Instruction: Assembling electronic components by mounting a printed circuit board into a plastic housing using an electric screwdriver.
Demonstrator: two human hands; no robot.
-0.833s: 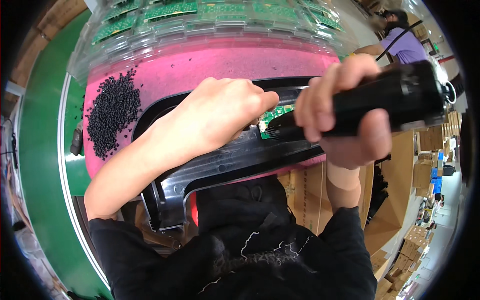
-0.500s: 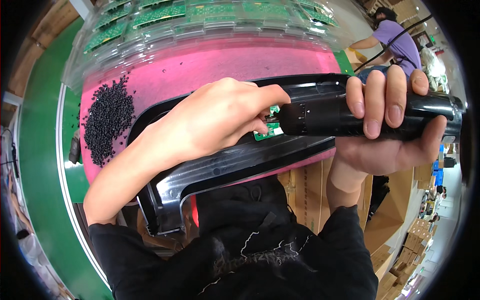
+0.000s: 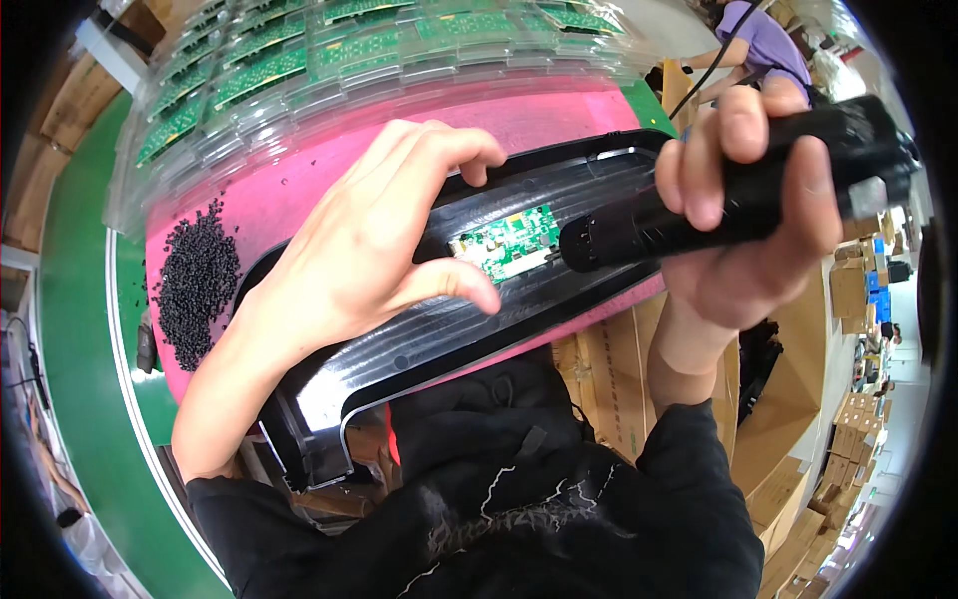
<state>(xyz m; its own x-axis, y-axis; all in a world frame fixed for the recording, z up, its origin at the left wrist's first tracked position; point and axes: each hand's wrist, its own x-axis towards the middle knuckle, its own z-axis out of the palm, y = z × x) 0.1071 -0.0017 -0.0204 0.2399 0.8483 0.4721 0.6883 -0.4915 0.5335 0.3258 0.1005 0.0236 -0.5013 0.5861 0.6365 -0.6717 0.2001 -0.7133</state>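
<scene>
My right hand (image 3: 733, 275) is wrapped round a black electric screwdriver (image 3: 639, 228), its nose pointing left. The tip of the screwdriver is at the right end of a green circuit board (image 3: 511, 242); whether it touches a screw I cannot tell. That board lies inside a long, shiny black plastic housing (image 3: 439, 339). Over the left part of the housing hovers my left hand (image 3: 364, 235), thumb and fingers spread apart with nothing between them. Its thumb tip is near the board's left end.
A heap of small black screws (image 3: 195, 290) lies at the left on the pink mat (image 3: 349, 150). Clear plastic trays (image 3: 399, 70) with green boards stand at the back. A cardboard box (image 3: 778, 399) is at lower right. Another person in purple (image 3: 763, 45) sits far right.
My left hand has drawn back left from the screwdriver tip and opened, uncovering the board. The screwdriver's rear end has tilted up. The housing has shifted slightly left in view.
</scene>
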